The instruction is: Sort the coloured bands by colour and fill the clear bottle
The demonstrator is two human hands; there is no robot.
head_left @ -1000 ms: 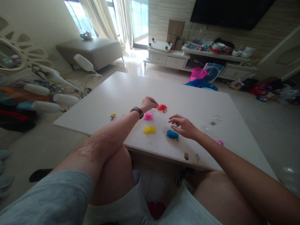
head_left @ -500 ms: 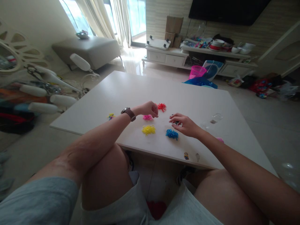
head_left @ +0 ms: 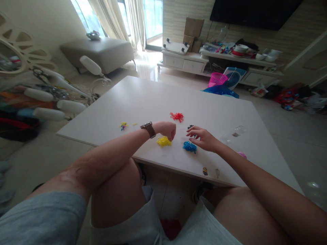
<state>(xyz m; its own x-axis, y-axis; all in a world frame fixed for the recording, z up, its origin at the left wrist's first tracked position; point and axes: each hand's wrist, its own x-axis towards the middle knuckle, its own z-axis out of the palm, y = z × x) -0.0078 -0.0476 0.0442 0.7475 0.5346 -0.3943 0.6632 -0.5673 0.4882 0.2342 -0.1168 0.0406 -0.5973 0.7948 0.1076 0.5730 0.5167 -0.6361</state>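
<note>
My left hand, with a watch on its wrist, is closed just above a pile of small yellow bands. Its fingertips point down and away from me, so whatever they pinch is hidden. My right hand hovers with fingers apart over some small black pieces, which it partly covers. Close below it lies a pile of blue bands. A red pile sits farther back. The pink pile is hidden behind my left hand.
On the white table lie a small multicoloured cluster at left and a clear container at right. A minion figure charm and a small clear piece rest by the front edge. Pink bands lie beside my right forearm.
My left hand has come from beside the red pile towards me, over the yellow one, covering the pink pile. The right hand stays nearly in place. The view has shifted slightly.
</note>
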